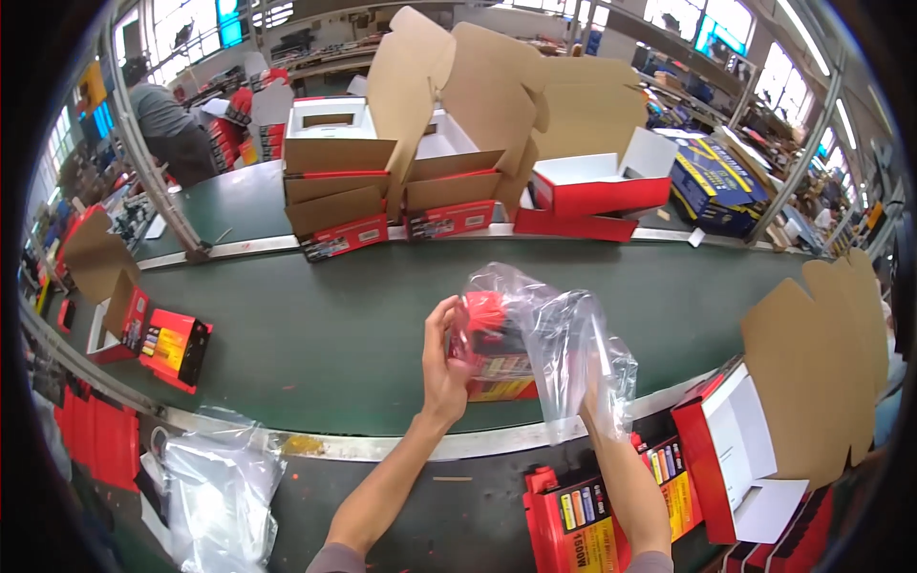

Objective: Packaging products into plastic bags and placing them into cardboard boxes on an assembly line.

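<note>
A red-and-black boxy device (503, 363) with a red top part and a yellow label stands on the green work surface (325, 325) in front of me. My left hand (445, 368) grips its left side, the fingers bent against it. A crumpled clear plastic bag (554, 329) lies over the device's top and right side. At the bag's right side, my right hand (594, 377) holds the film; the plastic partly veils its fingers. Below my right forearm lie similar red devices (573, 520) with yellow and black labels.
A stack of clear plastic bags (220, 487) lies at lower left. Open red cartons (349, 234) with brown flaps line the far ledge, beside a blue box (716, 177). Another open carton (735, 449) stands at right. At left sits a red-yellow device (174, 346). A person (167, 119) stands far left.
</note>
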Motion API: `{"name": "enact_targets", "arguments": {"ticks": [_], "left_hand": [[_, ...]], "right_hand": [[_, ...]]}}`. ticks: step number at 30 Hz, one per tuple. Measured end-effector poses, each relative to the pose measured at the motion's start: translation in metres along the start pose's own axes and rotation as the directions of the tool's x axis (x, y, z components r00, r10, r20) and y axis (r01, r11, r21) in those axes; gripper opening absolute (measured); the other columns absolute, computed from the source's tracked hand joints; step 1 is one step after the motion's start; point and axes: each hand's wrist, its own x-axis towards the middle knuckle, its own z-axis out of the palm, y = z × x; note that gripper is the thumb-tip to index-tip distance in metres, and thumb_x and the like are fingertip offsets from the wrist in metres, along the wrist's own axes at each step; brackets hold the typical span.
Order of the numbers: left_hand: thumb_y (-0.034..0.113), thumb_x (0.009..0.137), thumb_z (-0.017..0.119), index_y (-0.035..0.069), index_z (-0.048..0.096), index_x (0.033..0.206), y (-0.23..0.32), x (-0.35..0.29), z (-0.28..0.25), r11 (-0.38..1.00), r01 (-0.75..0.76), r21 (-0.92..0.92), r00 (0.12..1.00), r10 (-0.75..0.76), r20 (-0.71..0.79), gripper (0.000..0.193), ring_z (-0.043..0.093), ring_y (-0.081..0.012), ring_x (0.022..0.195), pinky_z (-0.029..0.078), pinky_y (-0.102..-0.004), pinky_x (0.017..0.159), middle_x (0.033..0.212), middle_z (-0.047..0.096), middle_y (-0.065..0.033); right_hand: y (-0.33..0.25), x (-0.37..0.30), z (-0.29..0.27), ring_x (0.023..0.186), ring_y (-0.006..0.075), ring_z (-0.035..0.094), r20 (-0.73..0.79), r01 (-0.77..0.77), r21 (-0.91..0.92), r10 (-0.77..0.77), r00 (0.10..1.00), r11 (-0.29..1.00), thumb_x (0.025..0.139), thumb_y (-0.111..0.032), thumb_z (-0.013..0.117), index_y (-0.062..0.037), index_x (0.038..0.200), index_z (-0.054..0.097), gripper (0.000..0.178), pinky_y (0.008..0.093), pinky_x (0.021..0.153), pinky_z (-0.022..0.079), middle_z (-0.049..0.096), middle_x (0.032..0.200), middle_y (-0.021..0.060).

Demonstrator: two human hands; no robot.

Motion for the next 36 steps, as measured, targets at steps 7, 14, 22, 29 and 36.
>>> {"name": "enact_targets", "arguments": {"ticks": [7, 14, 22, 29, 36], "left_hand": [[0.025, 0.059, 0.09, 0.003, 0.04, 0.118, -0.006, 0.005, -0.015, 0.945, 0.181, 0.274, 0.95, -0.24, 0.201, 0.081, 0.059, -0.0182, 0.101, 0.047, -0.0332, 0.09, 0.109, 0.06, -0.0109], [0.027, 0.063, 0.086, 0.003, 0.044, 0.111, -0.016, 0.015, -0.011, 0.917, 0.22, 0.332, 0.86, -0.343, 0.378, 0.068, 0.06, -0.0206, 0.097, 0.046, -0.0325, 0.088, 0.103, 0.06, -0.0127], [0.028, 0.064, 0.086, 0.002, 0.043, 0.115, -0.025, 0.013, 0.021, 0.889, 0.237, 0.39, 0.819, -0.399, 0.412, 0.072, 0.061, -0.0258, 0.102, 0.047, -0.0346, 0.088, 0.109, 0.061, -0.0163], [0.023, 0.067, 0.084, 0.0, 0.037, 0.133, -0.041, 0.011, 0.011, 0.879, 0.373, 0.296, 0.75, -0.474, 0.462, 0.084, 0.048, -0.0242, 0.118, 0.035, -0.0346, 0.103, 0.125, 0.052, -0.015], [0.022, 0.077, 0.077, 0.0, 0.032, 0.138, -0.062, 0.007, 0.025, 0.904, 0.428, -0.022, 0.773, -0.353, 0.527, 0.078, 0.047, -0.0214, 0.121, 0.035, -0.0358, 0.104, 0.133, 0.047, -0.0152]], "right_hand": [[-0.026, 0.031, -0.035, 0.078, 0.0218, 0.067, 0.185, -0.542, 0.19, 0.513, 0.838, 0.818, 0.094, -0.024, 0.055, -0.0033, 0.111, 0.058, 0.027, 0.036, 0.062, 0.061, 0.065, 0.094, 0.0114], [-0.058, 0.057, -0.053, 0.061, 0.015, 0.061, 0.134, -0.385, -0.047, 0.388, 0.912, 0.922, 0.09, -0.021, 0.057, -0.0012, 0.089, 0.061, 0.02, 0.0306, 0.05, 0.053, 0.062, 0.076, 0.0065], [-0.026, 0.079, -0.105, 0.093, 0.0185, 0.06, 0.05, -0.52, 0.049, 0.518, 0.854, 0.852, 0.092, -0.018, 0.053, -0.0037, 0.125, 0.053, 0.036, 0.031, 0.068, 0.056, 0.059, 0.105, 0.011], [-0.107, 0.045, -0.058, 0.121, 0.0275, 0.05, 0.326, -0.007, -0.714, 0.342, 0.882, 0.7, 0.078, -0.022, 0.071, -0.0059, 0.139, 0.04, 0.07, 0.0399, 0.105, 0.039, 0.054, 0.13, 0.0119], [-0.073, 0.05, -0.093, 0.111, 0.0217, 0.054, 0.365, -0.333, -0.462, 0.519, 0.773, 0.822, 0.068, -0.007, 0.082, 0.0007, 0.134, 0.042, 0.078, 0.0316, 0.094, 0.045, 0.056, 0.123, 0.0134]]}}
